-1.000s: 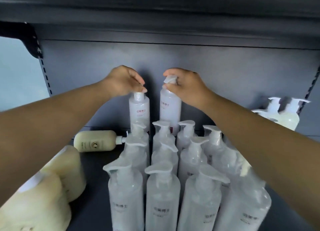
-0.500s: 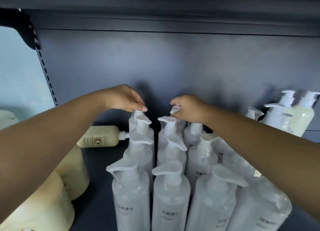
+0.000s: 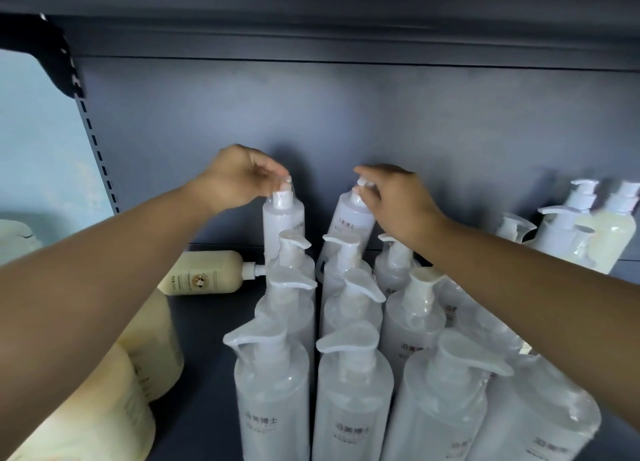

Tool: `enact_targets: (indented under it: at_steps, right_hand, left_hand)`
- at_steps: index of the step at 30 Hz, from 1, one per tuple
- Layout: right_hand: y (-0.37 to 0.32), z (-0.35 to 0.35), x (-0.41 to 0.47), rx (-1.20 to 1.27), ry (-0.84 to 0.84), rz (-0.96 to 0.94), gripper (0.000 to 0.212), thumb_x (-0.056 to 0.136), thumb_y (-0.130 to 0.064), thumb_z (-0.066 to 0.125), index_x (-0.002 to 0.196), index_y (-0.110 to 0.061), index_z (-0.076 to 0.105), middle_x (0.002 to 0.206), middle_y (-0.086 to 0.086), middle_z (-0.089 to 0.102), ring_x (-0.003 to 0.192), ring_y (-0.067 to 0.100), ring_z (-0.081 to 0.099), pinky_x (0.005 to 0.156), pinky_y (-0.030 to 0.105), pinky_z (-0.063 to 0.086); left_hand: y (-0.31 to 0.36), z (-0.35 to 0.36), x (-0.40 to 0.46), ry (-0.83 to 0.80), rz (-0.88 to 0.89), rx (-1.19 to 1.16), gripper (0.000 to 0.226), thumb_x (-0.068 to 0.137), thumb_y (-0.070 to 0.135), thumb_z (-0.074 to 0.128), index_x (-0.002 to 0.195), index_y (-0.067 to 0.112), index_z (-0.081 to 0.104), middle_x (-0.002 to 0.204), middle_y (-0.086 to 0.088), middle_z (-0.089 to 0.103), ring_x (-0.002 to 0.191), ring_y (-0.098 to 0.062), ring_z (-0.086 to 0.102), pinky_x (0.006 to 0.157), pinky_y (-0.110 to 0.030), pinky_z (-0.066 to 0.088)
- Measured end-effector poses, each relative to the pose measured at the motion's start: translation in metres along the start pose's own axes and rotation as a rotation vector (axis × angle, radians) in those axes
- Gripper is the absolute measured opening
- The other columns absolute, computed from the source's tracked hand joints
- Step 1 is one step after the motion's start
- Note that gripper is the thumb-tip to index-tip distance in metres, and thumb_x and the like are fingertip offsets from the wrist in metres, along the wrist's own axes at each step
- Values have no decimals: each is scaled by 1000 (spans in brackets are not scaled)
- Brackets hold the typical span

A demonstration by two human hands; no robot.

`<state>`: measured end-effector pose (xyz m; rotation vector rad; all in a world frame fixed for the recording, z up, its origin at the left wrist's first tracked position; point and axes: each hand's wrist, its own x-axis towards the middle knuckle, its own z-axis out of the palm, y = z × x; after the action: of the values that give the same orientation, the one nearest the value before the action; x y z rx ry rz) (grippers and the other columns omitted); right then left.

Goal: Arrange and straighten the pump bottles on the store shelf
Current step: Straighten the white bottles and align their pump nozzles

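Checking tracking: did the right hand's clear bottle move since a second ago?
Yes. The clear bottle now tilts, top rightward from the lying cream bottle.

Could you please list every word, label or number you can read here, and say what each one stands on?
"泊美博士": front-row clear bottle, large characters.
Same-looking characters: the tilted back bottle that the right hand holds, too blurred to confirm.
Round emblem and small print: fallen cream bottle, unreadable.
No numbers are legible.

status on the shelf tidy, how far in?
Done: front clear bottles stand in upright columns. In hand: left hand and right hand each grip a back-row bottle's pump; the right one leans. Left: cream bottle lying on its side.
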<state>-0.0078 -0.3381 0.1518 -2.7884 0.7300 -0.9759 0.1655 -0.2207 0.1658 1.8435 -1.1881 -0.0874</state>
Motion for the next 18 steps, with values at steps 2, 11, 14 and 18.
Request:
enact_targets:
  at_steps: [2,11,14,18]
  right_hand:
    - [-1,0,1,-27,39,-46,34,92,-17,44,122,-2,52,125,16,56,113,33,52,91,38,44]
    - [2,6,1,20,-33,-62,32,93,-16,44,118,0,54,115,17,61,110,31,53,91,34,40]
    - [2,9,-1,-7,-127,-110,35,93,-16,44,126,-6,51,120,16,59,112,29,52,91,31,37]
    - [2,12,-2,-15,-209,-111,35,92,-14,45,125,-4,52,124,17,59,115,31,52,95,32,37]
  left_hand:
    - [3,-6,-1,71,26,-108,14,73,7,70,87,11,69,48,27,62,50,14,57,56,-2,42]
    - [-3,4,-7,-23,49,-140,25,76,1,66,101,2,65,53,23,65,55,11,60,63,-3,49]
    - [-6,8,-7,-103,44,-116,20,76,4,66,96,6,67,72,15,67,58,11,60,69,-6,49]
    - [-7,6,-8,-223,35,-109,22,77,4,65,85,25,64,62,28,67,65,15,61,70,-1,47]
